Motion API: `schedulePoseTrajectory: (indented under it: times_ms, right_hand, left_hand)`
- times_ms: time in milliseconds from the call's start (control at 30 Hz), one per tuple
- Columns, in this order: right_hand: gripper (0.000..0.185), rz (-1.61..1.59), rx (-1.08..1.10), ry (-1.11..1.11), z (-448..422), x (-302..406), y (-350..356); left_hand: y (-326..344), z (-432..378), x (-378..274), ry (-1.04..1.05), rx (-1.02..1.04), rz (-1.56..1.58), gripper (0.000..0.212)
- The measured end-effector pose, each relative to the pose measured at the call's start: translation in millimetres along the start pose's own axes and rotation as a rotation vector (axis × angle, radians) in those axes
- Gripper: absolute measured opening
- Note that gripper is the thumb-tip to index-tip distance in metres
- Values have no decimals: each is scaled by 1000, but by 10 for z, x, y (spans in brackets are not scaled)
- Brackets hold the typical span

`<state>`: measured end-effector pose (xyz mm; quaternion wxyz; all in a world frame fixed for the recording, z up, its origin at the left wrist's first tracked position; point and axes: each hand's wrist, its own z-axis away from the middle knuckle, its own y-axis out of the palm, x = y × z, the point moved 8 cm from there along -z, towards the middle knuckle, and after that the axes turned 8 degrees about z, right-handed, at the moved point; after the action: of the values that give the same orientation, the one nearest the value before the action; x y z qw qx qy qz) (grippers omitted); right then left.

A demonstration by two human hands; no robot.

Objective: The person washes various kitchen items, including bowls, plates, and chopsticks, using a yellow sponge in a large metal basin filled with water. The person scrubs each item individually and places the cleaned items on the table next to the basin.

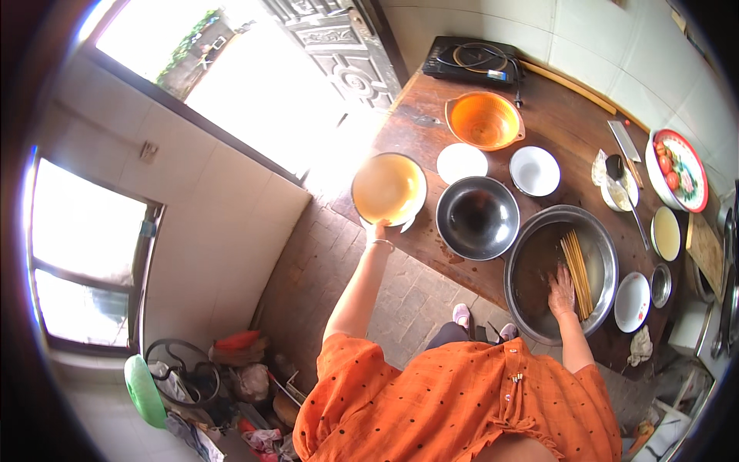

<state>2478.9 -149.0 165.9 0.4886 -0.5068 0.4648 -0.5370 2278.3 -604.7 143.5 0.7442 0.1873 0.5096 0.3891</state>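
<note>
At the table's left edge, my left hand (379,230) grips the near rim of a yellowish basin (388,189). A white dish or bowl shows partly beneath that basin. My right hand (561,291) reaches into a large steel basin (512,289) of cloudy water. Its fingers look spread, just beside a bundle of wooden chopsticks (577,274) that slants across the basin. Parts of the fingertips are hard to make out in the water. Between the two basins sits a dark metal wok-like bowl (478,216).
Beyond are an orange colander (484,121), white bowls (534,171) and an induction cooker (470,59). To the right lie a cleaver (624,141), a ladle (629,202), a red-rimmed tray with tomatoes (690,167) and smaller bowls (632,301). An open doorway (248,86) is at the left.
</note>
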Motion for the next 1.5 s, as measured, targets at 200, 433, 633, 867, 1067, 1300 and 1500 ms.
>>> schedulePoseTrajectory:
  times_ms: [200, 433, 633, 867, 1067, 1300, 1500]
  right_hand:
    - [38, 14, -36, -85, 1, -138, 222]
    - [32, -55, -155, -186, 81, -302, 72]
    - [52, -130, -8, -209, 176, -362, 95]
    - [57, -106, 187, -110, 278, -492, 203]
    - [32, -214, -105, -58, 218, -582, 108]
    - [29, -1050, -178, 259, 122, -622, -240]
    - [34, -99, -245, -91, -166, -239, -177]
  left_hand:
    - [918, 1052, 190, -114, 117, -290, 36]
    - [1783, 1848, 1174, -106, 359, -932, 21]
    - [1803, 1940, 2143, 157, 515, -1314, 34]
    - [2091, 2110, 2354, 590, 512, -1671, 51]
    - [2019, 2013, 2662, 386, 417, -1568, 39]
    - [1186, 1432, 3160, 6, 361, -1221, 38]
    - [1180, 1368, 3325, 25, 498, -1162, 37]
